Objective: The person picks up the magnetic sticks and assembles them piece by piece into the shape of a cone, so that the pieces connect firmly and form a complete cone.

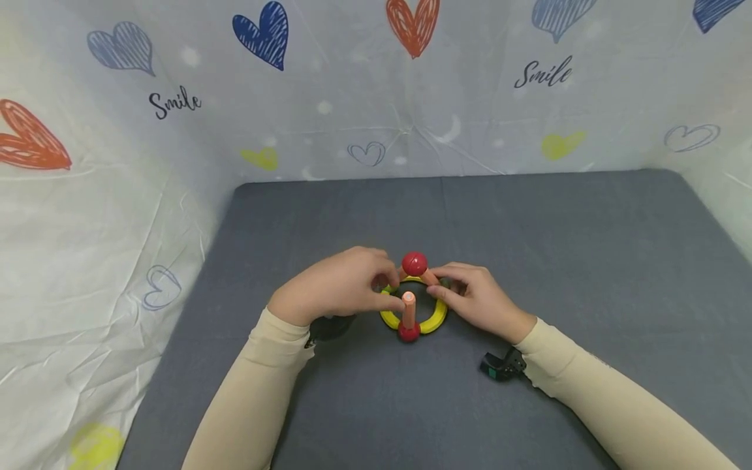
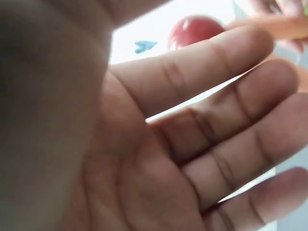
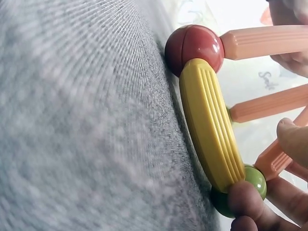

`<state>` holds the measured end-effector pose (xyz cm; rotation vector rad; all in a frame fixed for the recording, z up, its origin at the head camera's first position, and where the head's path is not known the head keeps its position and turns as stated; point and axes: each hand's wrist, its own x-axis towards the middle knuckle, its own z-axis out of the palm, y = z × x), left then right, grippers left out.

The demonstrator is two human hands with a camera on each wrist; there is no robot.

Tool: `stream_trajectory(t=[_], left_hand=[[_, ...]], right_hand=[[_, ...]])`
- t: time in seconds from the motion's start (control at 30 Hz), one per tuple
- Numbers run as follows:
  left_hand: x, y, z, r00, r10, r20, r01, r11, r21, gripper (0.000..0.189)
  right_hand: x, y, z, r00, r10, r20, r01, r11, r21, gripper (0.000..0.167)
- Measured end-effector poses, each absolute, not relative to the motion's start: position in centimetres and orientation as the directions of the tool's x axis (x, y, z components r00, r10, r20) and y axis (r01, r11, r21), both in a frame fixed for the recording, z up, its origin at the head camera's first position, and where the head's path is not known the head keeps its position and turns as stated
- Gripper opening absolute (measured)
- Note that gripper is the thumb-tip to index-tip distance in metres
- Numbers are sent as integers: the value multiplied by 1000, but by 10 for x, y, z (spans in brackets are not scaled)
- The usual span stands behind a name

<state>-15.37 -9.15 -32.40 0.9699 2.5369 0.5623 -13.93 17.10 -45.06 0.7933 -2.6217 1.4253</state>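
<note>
A toy frame of building rods and balls stands on the table. Its base is a yellow ring (image 1: 433,321) of curved rods, with a red ball (image 3: 195,50) and a green ball (image 3: 256,182) at joints. One orange rod (image 1: 409,312) rises from the near red ball; others slant up behind, below an upper red ball (image 1: 414,264). My right hand (image 1: 484,303) pinches a slanting orange rod (image 3: 275,159), a fingertip against the green ball. Beside the frame's left, my left hand (image 1: 341,287) has extended fingers (image 2: 192,72), its thumb near the upright rod's tip; contact is unclear.
The frame stands on a grey cloth-covered table (image 1: 529,235). A white sheet (image 1: 458,91) printed with hearts and "Smile" hangs behind and along the sides. Black wrist cameras (image 1: 504,364) sit beneath both wrists.
</note>
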Motion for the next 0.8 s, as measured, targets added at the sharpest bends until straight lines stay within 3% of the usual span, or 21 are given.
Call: stream_trajectory(t=[0.47,0.8], left_hand=[[-153,-75,-342,-631,755,-180,560,603,569,31],[-157,-77,-344,-665,717,-207,543,655,526,29]], right_hand=[[-139,171,-451,-874,-407,265,-440,430,-788,26],[-139,173,-454,-869,-420,263,-442,416,-795,26]])
